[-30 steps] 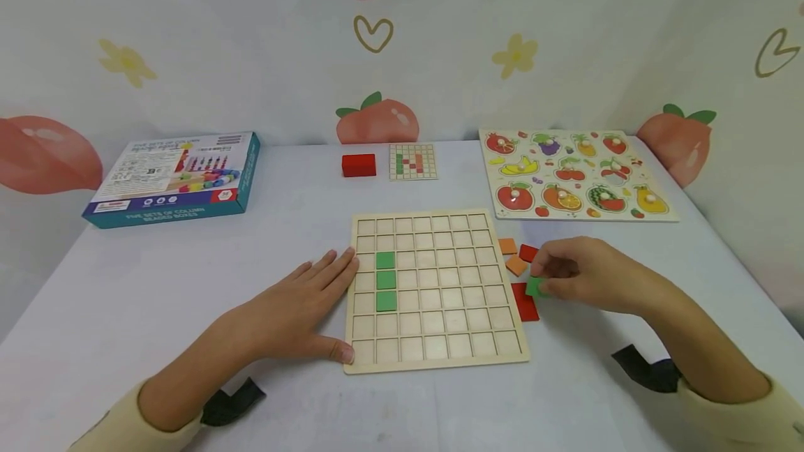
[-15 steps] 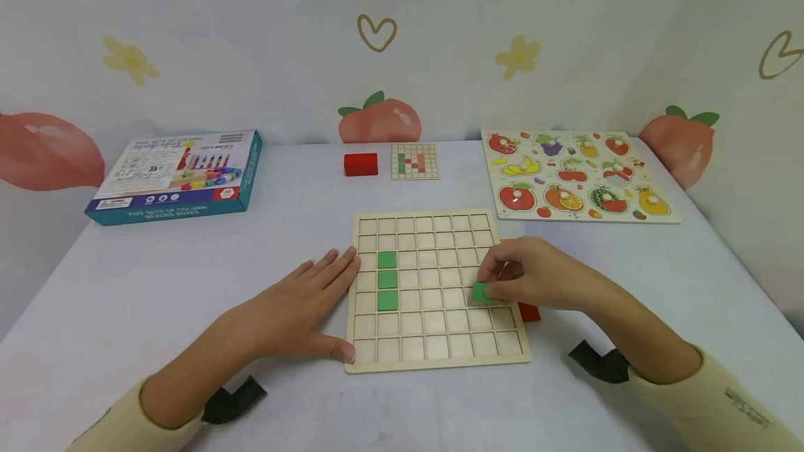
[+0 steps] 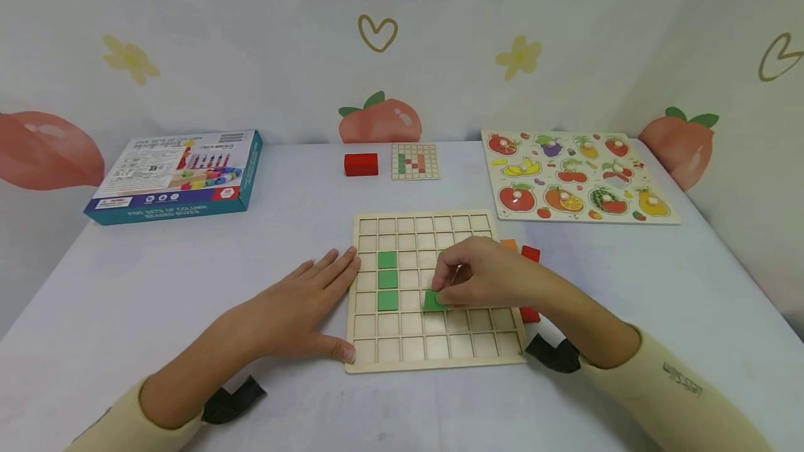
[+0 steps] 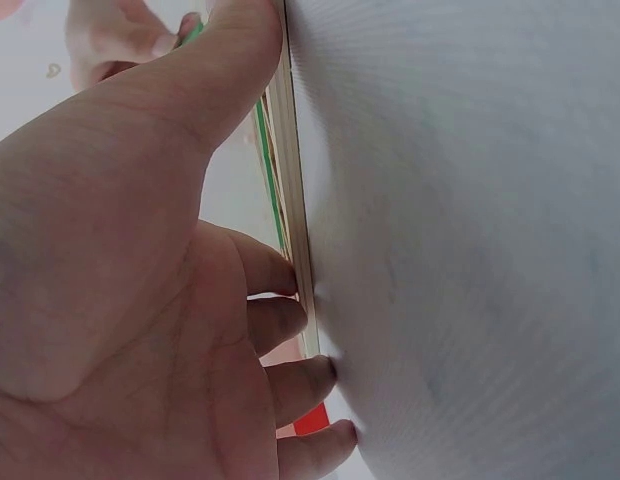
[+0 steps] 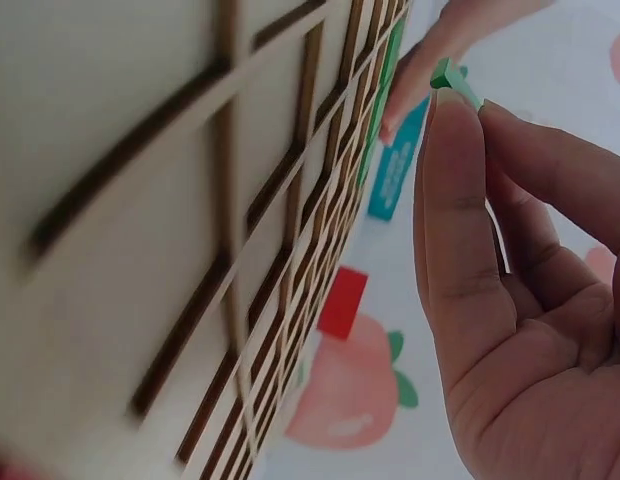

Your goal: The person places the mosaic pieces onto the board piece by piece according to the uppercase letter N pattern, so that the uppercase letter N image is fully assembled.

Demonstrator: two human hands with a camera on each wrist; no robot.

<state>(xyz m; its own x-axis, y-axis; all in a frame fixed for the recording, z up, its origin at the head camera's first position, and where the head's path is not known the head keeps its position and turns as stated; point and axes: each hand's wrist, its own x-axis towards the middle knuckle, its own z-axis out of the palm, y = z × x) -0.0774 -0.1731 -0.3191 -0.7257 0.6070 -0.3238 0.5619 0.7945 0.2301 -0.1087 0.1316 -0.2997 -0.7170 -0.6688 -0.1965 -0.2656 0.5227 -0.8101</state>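
A square wooden grid board (image 3: 411, 347) lies on the white table, with three green tiles (image 3: 387, 279) set one below another in its second column from the left. Along the board's left edge rests my left hand (image 3: 295, 312), fingers straight and spread, thumb at the lower corner. Over the middle of the board, my right hand (image 3: 484, 274) pinches another green tile (image 3: 432, 300) between thumb and fingertips. In the right wrist view this green tile (image 5: 445, 75) sticks out past the fingertips, raised off the grid.
Orange (image 3: 509, 244) and red tiles (image 3: 530, 254) lie at the board's right edge, partly hidden by the right arm. Behind the board are a red block (image 3: 361, 164) and a small pattern card (image 3: 416, 162). A boxed bead set (image 3: 176, 176) stands back left, a fruit puzzle (image 3: 574, 176) back right.
My right hand has carried the green tile leftward from the loose tiles beside the board to over the board's middle. The left hand has stayed put.
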